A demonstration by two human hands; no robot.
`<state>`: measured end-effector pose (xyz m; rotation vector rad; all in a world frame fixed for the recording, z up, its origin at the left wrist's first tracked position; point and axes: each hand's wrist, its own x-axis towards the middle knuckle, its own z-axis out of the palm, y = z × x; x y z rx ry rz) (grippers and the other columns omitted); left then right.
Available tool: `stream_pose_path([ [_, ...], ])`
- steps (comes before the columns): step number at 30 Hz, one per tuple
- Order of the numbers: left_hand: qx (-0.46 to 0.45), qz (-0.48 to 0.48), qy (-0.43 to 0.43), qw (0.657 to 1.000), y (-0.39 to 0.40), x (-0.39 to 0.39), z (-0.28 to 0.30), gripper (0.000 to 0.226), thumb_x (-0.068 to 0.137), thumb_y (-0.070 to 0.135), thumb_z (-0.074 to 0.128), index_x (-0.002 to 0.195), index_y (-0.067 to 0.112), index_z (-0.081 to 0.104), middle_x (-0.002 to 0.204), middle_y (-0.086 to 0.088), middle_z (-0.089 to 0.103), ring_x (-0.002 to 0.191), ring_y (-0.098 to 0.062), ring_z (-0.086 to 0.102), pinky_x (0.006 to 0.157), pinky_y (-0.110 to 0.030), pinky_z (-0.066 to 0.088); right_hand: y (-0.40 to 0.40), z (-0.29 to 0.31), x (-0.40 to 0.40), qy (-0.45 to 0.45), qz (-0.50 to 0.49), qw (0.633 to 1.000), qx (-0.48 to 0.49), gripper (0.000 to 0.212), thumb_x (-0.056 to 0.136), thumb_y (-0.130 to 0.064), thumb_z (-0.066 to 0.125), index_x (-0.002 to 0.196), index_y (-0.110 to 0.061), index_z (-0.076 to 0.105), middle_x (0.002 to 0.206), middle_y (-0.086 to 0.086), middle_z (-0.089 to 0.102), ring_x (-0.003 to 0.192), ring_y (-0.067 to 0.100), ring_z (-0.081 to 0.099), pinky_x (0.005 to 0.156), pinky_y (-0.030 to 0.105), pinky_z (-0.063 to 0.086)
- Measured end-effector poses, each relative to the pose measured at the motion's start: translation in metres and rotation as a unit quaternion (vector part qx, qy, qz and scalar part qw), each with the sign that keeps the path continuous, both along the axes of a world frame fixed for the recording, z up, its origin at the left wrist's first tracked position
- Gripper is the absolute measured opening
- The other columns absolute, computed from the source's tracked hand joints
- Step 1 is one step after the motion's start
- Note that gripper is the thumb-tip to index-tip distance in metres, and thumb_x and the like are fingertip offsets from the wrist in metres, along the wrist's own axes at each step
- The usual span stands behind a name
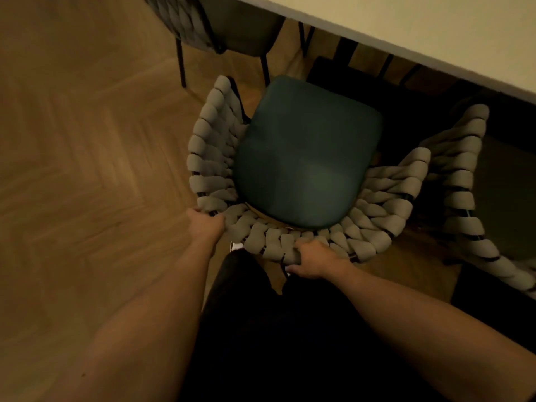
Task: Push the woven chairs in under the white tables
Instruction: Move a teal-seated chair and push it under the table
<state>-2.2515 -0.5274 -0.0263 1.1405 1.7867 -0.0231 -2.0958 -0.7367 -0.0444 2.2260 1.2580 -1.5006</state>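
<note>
Your left hand (206, 222) and right hand (314, 264) both curl fingers over the woven chair (304, 169) backrest, seat short of the white bench (420, 33) edge, neighbouring chair (461, 181) close right, bare floor (87, 155) left.

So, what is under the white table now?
Under the white table show thin dark legs, wooden floor and part of another chair's seat. Deep shadow hides the rest.
</note>
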Motion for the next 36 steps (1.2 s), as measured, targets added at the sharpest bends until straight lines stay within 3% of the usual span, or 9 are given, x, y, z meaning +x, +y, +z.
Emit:
stream_pose_path([
  [8,-0.160,0.032,-0.047,0.986,0.054,0.017,-0.026,0.036,0.086,0.000,0.062,0.117,0.012,0.050,0.106,-0.009,0.060,0.080,-0.022,0.058,0.072,-0.042,0.053,0.004,0.010,-0.021,-0.019,-0.215,0.976,-0.035,0.057,0.097,-0.060,0.042,0.135,-0.019,0.057,0.130,0.013,0.063,0.119,0.031,0.057,0.096,0.038,0.048],
  [10,-0.176,0.027,-0.049,0.983,0.064,0.016,-0.034,0.033,0.090,0.007,0.065,0.120,0.011,0.051,0.112,-0.010,0.061,0.083,-0.024,0.058,0.073,-0.044,0.051,0.001,0.011,-0.038,-0.077,-0.374,0.923,0.056,0.042,0.097,-0.044,0.054,0.132,-0.021,0.058,0.124,0.009,0.066,0.114,0.027,0.059,0.093,0.032,0.047],
  [12,-0.192,0.027,-0.046,0.980,0.072,0.015,-0.042,0.037,0.092,0.015,0.068,0.125,0.011,0.052,0.116,-0.010,0.062,0.085,-0.025,0.060,0.073,-0.045,0.051,-0.006,0.009,-0.055,-0.196,-0.576,0.779,0.152,0.039,0.092,-0.028,0.066,0.128,-0.016,0.061,0.122,0.008,0.064,0.114,0.026,0.058,0.095,0.031,0.043],
  [15,-0.217,0.042,-0.051,0.974,0.079,0.015,-0.048,0.042,0.090,0.019,0.073,0.126,0.012,0.054,0.115,-0.010,0.063,0.090,-0.030,0.063,0.070,-0.047,0.054,-0.010,0.008,-0.068,-0.276,-0.829,0.476,0.105,0.054,0.084,-0.026,0.076,0.131,-0.011,0.055,0.128,0.013,0.059,0.120,0.031,0.056,0.099,0.036,0.045],
  [17,-0.233,0.059,-0.056,0.969,0.084,0.016,-0.053,0.045,0.087,0.022,0.075,0.127,0.014,0.056,0.116,-0.010,0.067,0.095,-0.034,0.067,0.067,-0.047,0.057,-0.006,0.001,-0.073,-0.161,-0.939,0.304,0.013,0.067,0.082,-0.043,0.077,0.136,-0.016,0.049,0.132,0.011,0.058,0.119,0.031,0.057,0.099,0.040,0.048],
  [19,-0.247,0.074,-0.062,0.964,0.089,0.016,-0.059,0.046,0.085,0.023,0.077,0.127,0.016,0.058,0.114,-0.012,0.071,0.097,-0.035,0.070,0.067,-0.050,0.059,0.002,-0.008,-0.075,0.045,-0.975,0.215,0.031,0.058,0.086,-0.052,0.071,0.130,-0.018,0.054,0.125,0.009,0.063,0.112,0.031,0.061,0.090,0.048,0.053],
  [22,-0.261,0.081,-0.061,0.960,0.093,0.015,-0.068,0.051,0.080,0.020,0.077,0.128,0.016,0.060,0.112,-0.014,0.073,0.097,-0.038,0.071,0.074,-0.059,0.058,0.014,-0.021,-0.066,0.188,-0.959,0.187,0.095,0.048,0.090,-0.044,0.068,0.129,-0.015,0.064,0.119,0.014,0.071,0.108,0.035,0.067,0.085,0.051,0.056],
  [31,-0.269,0.126,-0.101,0.950,0.091,0.021,-0.062,0.035,0.091,0.018,0.067,0.126,0.016,0.065,0.115,-0.014,0.073,0.103,-0.039,0.070,0.090,-0.060,0.054,-0.002,-0.036,-0.045,0.233,-0.957,0.162,0.067,0.051,0.086,-0.051,0.071,0.118,-0.012,0.069,0.113,0.020,0.073,0.109,0.041,0.067,0.100,0.063,0.047],
  [36,-0.248,0.138,-0.115,0.952,0.087,0.020,-0.064,0.030,0.095,0.007,0.062,0.124,0.014,0.065,0.114,-0.014,0.072,0.102,-0.036,0.069,0.087,-0.056,0.056,-0.001,-0.040,-0.039,0.203,-0.960,0.189,0.045,0.031,0.096,-0.025,0.063,0.124,-0.012,0.065,0.119,0.020,0.070,0.114,0.039,0.064,0.101,0.061,0.048],
])
